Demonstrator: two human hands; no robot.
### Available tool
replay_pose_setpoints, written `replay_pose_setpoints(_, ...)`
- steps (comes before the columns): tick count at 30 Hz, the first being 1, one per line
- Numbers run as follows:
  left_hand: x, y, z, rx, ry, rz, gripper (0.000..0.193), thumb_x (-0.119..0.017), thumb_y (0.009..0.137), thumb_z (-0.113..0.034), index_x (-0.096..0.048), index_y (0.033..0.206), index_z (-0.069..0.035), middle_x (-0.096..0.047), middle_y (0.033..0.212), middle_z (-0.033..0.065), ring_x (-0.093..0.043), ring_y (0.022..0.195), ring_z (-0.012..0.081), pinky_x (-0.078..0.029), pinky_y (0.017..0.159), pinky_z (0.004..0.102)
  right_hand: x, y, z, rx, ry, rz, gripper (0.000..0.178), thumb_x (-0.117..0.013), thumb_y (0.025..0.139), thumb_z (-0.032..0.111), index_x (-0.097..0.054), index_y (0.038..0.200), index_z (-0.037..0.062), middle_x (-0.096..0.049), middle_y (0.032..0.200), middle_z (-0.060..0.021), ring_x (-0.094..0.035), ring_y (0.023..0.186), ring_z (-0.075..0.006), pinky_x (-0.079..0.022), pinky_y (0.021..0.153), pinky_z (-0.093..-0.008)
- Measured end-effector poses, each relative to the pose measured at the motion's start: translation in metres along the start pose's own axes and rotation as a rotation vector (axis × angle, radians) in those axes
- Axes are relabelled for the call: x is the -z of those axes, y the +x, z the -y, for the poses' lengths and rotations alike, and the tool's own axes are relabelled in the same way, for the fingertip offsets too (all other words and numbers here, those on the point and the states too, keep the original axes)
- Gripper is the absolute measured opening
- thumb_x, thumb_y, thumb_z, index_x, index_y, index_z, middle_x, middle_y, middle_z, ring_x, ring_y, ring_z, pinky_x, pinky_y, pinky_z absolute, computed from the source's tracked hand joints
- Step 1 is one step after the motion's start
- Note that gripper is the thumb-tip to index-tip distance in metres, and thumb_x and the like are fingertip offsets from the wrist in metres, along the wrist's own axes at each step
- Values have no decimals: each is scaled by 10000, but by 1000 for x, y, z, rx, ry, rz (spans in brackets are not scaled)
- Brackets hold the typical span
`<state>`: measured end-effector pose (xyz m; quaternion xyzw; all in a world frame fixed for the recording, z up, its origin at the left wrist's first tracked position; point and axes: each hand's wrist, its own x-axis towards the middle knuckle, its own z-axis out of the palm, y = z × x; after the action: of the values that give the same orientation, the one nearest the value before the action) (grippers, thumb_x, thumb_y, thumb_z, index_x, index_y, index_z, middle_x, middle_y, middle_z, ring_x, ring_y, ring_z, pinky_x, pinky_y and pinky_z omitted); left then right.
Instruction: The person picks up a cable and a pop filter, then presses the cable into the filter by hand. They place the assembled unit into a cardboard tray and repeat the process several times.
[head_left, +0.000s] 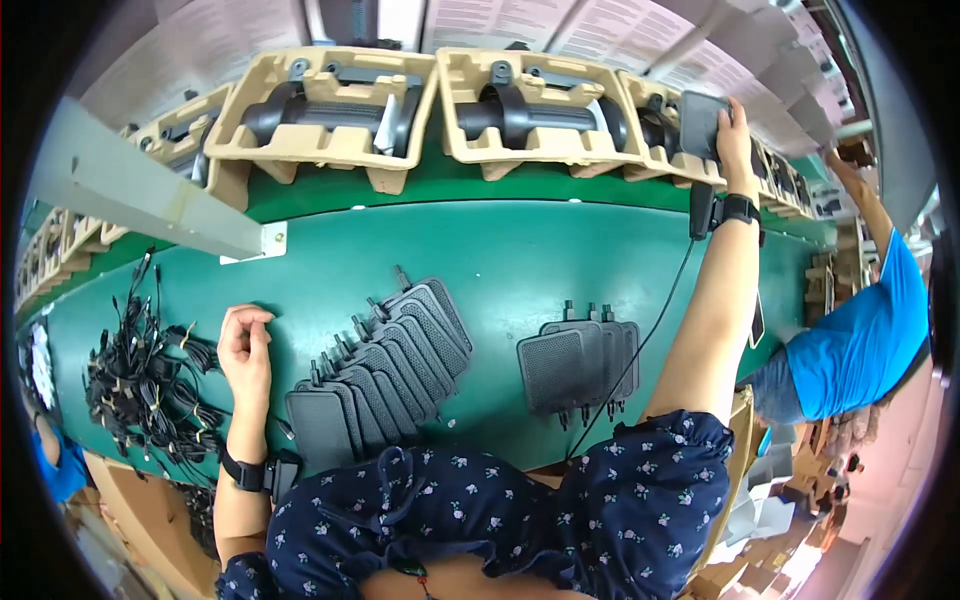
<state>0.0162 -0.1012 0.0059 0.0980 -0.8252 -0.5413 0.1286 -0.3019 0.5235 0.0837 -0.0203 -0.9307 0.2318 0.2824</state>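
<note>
My right hand [734, 140] grips a flat dark rectangular plate [703, 125] by its right edge, over a moulded tray on the far right. Loosely curled and with nothing visible in it, my left hand [246, 335] is at the left of the green table. Right of it, a fanned row of flat black textured plates [385, 360] with short stubs overlaps on the tabletop. A smaller group of the same plates [560, 370] lies nearer the middle right. To the left of my left hand is a heap of bundled black cables [150, 380].
Tan moulded trays [425, 150] with black cylindrical parts line the far side on a green strip [330, 190]. A grey metal post [170, 190] stands at the left. A thin cable [655, 325] runs from my right wrist device. A person in blue [860, 330] works at the right.
</note>
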Motion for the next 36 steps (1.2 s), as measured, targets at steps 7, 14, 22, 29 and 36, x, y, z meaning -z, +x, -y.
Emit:
replay_pose_setpoints(7, -4, 3, -8, -138, 166, -74, 156, -462, 764, 88, -571, 778, -23, -513, 755, 40, -472, 638, 118, -373, 567, 227, -19, -28, -13, 392, -348, 205, 275, -426, 769, -1, -552, 1011, -38, -486, 1220, -200, -495, 1050, -383, -417, 895, -413)
replay_pose_setpoints(14, -9, 2, -15, -159, 158, -141, 158, -473, 727, 45, -586, 765, -58, -533, 752, 59, -530, 635, 177, -408, 552, 262, -28, -87, 148, 460, -251, -355, 204, -545, 836, 145, -593, 986, 15, -580, 925, -164, -554, 824, -308, -447, 741, -399)
replay_pose_setpoints(22, -2, 0, -14, -115, 148, -140, 96, -474, 744, -42, -566, 761, -65, -566, 795, 70, -574, 661, 270, -472, 612, 368, -61, -248, 462, 795, 404, 495, 156, -566, 833, 182, -632, 945, 95, -610, 941, -91, -574, 899, -228, -447, 810, -317)
replay_pose_setpoints(29, -21, 8, 14, -204, 68, -179, 157, -516, 729, -81, -579, 873, -72, -604, 801, 122, -584, 733, 303, -470, 650, 375, -142, -320, 570, 838, 218, 1050, 418, -621, 761, 383, -572, 978, 30, -608, 931, -170, -554, 954, -315, -443, 804, -399)
replay_pose_setpoints(36, -6, 0, 0, 73, -92, 186, 154, -567, 705, -102, -563, 852, -54, -580, 853, 122, -576, 773, 241, -455, 637, 354, -162, -318, 563, 594, 587, 1144, 280, -532, 850, 146, -425, 1040, -29, -602, 883, -150, -603, 813, -210, -470, 756, -312)
